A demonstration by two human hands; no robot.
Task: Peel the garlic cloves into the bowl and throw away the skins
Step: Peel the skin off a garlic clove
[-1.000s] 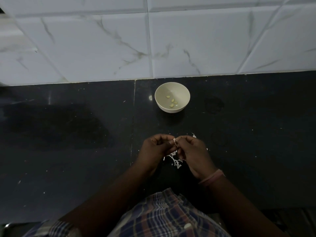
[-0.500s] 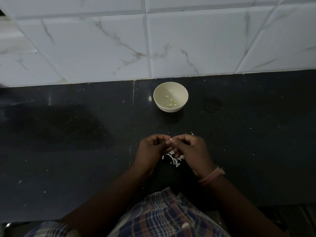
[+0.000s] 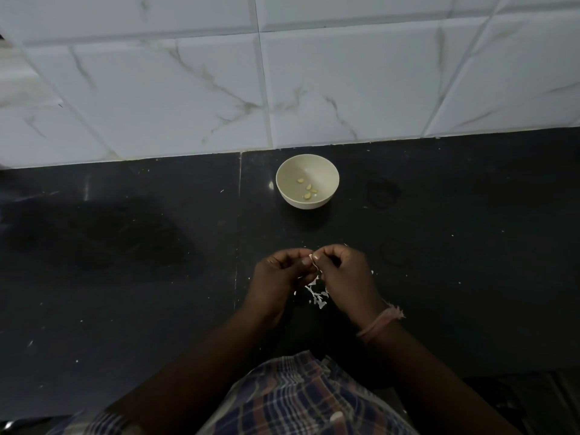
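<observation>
Together our left hand and right hand pinch one garlic clove above the skins on the black counter; peeled cloves lie in the bowl beyond.

Dim, grainy picture: pale tiled wall catches the light, black counter murky, edges bowed.

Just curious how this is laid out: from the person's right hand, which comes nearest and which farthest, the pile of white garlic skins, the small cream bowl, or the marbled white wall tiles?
1. Pile of white garlic skins, just under the right hand.
2. Small cream bowl, ahead on the counter.
3. Marbled white wall tiles, behind the bowl.
</observation>
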